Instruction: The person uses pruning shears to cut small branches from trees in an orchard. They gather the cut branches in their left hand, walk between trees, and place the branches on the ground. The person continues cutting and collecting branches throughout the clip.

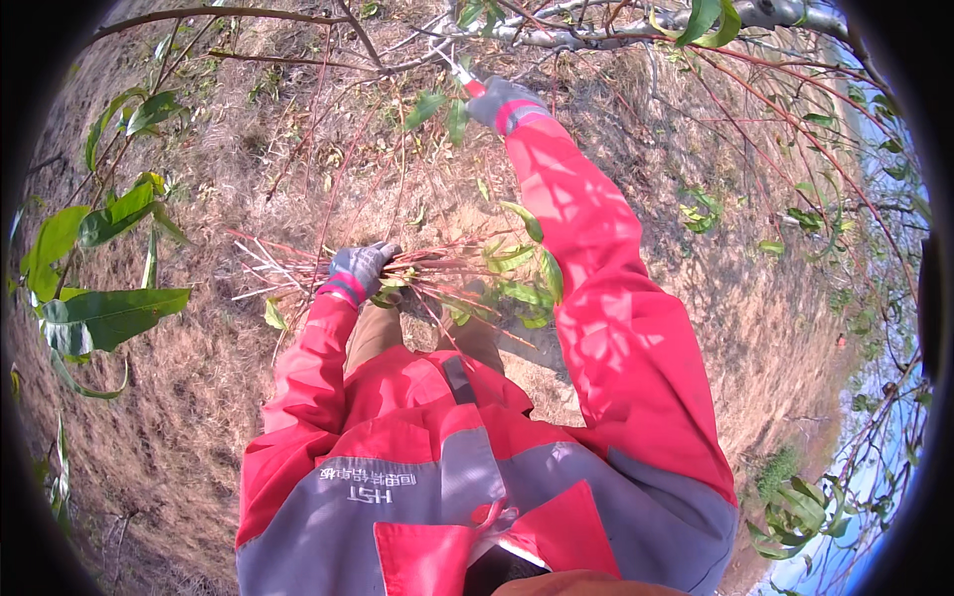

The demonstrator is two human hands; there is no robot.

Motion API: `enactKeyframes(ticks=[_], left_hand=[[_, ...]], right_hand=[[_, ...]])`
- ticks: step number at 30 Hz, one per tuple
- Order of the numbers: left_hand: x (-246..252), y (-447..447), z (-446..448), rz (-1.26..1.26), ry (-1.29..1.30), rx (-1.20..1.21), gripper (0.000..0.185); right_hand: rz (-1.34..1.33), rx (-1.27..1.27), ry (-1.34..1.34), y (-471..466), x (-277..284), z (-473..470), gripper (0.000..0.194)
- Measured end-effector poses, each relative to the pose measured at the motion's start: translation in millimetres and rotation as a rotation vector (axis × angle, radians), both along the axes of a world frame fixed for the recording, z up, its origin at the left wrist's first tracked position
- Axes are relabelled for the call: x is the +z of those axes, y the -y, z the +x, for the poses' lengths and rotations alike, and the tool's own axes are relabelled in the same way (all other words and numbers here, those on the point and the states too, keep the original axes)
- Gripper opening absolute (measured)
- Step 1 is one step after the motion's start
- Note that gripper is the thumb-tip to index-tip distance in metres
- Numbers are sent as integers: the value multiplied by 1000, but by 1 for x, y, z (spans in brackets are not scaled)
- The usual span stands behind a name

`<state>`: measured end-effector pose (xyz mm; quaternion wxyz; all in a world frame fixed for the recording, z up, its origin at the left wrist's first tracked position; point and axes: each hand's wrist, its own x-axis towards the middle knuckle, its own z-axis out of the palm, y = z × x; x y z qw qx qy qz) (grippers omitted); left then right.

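Observation:
My left hand [361, 270], in a grey and pink glove, is closed around a bundle of cut reddish twigs [440, 262], some with green leaves. The bundle lies crosswise in front of my legs. Reaching up and forward, my gloved right hand [507, 103] grips pruning shears with a red handle [474, 86]. Their metal end points up and left, close to thin twigs below a grey tree branch [566, 36]. Whether the blades touch a twig cannot be told.
A brown branch [223, 13] arches across the upper left. Large green leaves [112, 316] hang at the left, near the camera. Thin red shoots [790, 119] spread over the right side. Dry grass [201, 357] covers the ground below.

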<state>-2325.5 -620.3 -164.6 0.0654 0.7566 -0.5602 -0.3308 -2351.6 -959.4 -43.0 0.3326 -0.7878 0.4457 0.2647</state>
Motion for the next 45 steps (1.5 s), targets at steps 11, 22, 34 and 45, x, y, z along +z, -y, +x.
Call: enactKeyframes(ticks=[11,22,34,45], left_hand=[[-3,2,2,44,29,-74,47],[-9,-3,6,80,32,-85,45],[-55,-18,8,-23,-11,-48,50],[-49,-13,6,33,-18,-85,42]], right_hand=[[-71,177,-132,-28,-67,-71,72],[-177,352,-160,-83,-121,-66,48],[428,51,102,-82,-99,-121,60],[344,-248,155,-73,-124,-40,50]])
